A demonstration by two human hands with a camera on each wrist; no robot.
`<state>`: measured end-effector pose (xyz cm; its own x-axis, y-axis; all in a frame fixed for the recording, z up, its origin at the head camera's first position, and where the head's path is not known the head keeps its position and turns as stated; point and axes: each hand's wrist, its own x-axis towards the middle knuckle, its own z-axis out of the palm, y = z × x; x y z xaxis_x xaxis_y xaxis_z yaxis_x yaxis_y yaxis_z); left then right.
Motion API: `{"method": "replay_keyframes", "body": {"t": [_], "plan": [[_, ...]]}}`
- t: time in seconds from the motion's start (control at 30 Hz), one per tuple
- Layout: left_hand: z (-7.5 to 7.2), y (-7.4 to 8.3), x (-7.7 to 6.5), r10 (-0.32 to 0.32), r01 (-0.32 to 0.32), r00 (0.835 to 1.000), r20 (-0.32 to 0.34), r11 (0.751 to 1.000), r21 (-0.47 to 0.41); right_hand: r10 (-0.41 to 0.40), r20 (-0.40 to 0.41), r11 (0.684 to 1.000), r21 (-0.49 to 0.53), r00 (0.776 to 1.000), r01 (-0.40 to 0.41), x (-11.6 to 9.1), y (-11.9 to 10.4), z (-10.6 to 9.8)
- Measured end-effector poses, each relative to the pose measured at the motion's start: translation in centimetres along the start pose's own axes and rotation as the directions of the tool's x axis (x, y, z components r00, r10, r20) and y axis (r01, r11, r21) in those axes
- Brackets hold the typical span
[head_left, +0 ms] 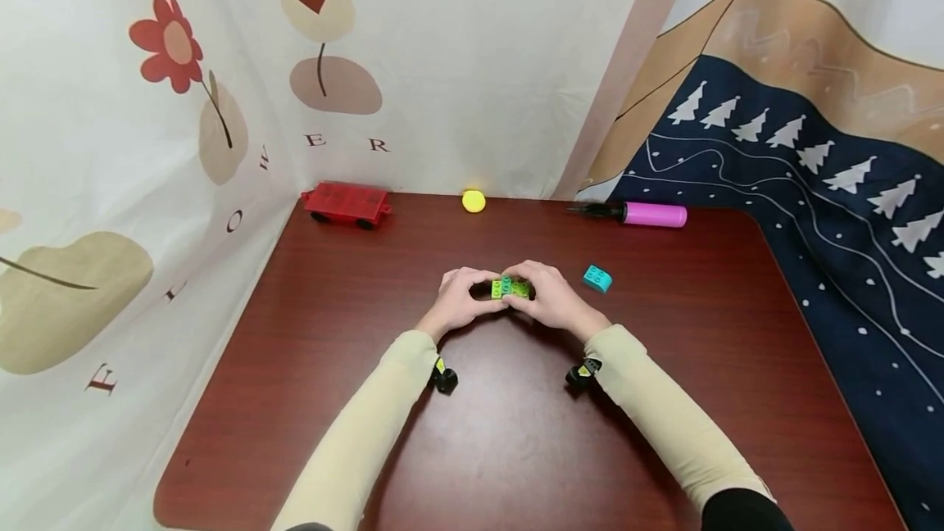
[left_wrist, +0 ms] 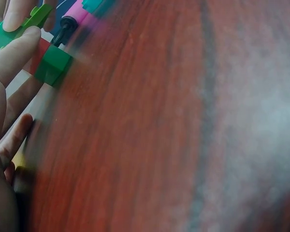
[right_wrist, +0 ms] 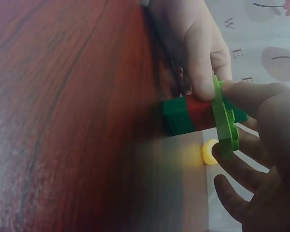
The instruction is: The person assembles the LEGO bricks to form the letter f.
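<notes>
left hand (head_left: 459, 300) and right hand (head_left: 553, 297) (forearms (head_left: 369, 433) angled inward) pinch the brick stack (head_left: 506, 286).

"FLOWER" (head_left: 264, 157) on white cloth (head_left: 472, 47).

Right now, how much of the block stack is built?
Done: the bottom green brick, red brick and lime brick look stuck together. In hand: the left hand and right hand both hold that stack. To do: maybe the blue brick, since it lies loose on the table.
</notes>
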<state>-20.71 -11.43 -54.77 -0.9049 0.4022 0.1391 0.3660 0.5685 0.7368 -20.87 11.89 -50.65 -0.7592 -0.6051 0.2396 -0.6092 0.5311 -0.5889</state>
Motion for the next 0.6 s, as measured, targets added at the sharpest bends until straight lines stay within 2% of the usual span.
{"method": "replay_keyframes", "body": {"t": [0.33, 0.6], "plan": [[0.1, 0.1, -0.2, -0.001, 0.001, 1.000, -0.001, 1.000, -0.006, 0.039, 0.018, 0.998, 0.039, 0.999, -0.040, -0.8, 0.0, -1.7], [0.2, -0.1, -0.1, -0.020, 0.020, 1.000, -0.004, 1.000, 0.003, 0.105, -0.056, 0.994, -0.006, 0.993, -0.106, -2.1, 2.2, -4.2]]}}
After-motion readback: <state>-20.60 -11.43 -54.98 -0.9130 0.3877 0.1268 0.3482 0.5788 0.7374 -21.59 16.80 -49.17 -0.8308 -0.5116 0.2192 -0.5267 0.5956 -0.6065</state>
